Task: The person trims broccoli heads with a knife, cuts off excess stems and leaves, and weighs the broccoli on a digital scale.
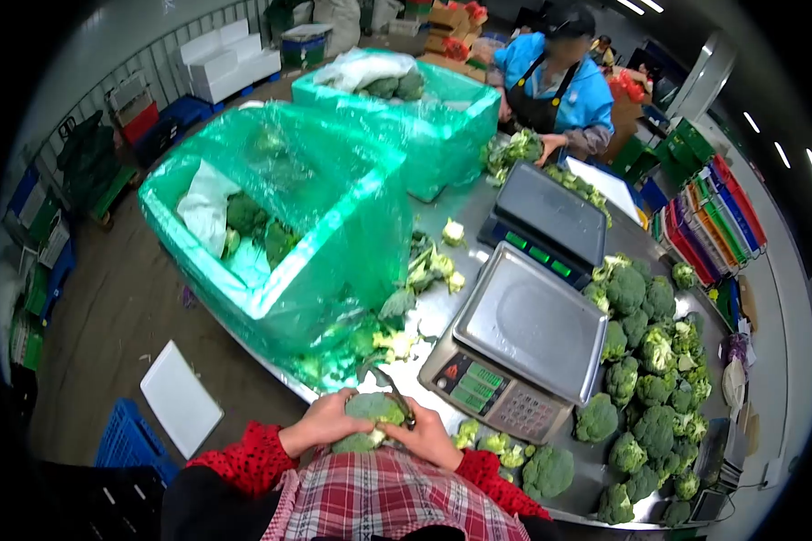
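Close to my apron, a head of broccoli sits between my two hands at the table's near edge. My left hand is closed around its left side. A small knife with a dark curved blade rises from my right hand, whose fingers are wrapped round its handle while the thumb presses on the broccoli. Broccoli trimmings lie just beyond my hands. To the right stands a scale with a bare metal pan. Loose broccoli stems lie near my right hand.
A green-lined crate holding broccoli stands left, with another lined crate behind. Many broccoli heads cover the table's right side. Beyond a second scale, a person in blue handles broccoli. A blue basket is lower left.
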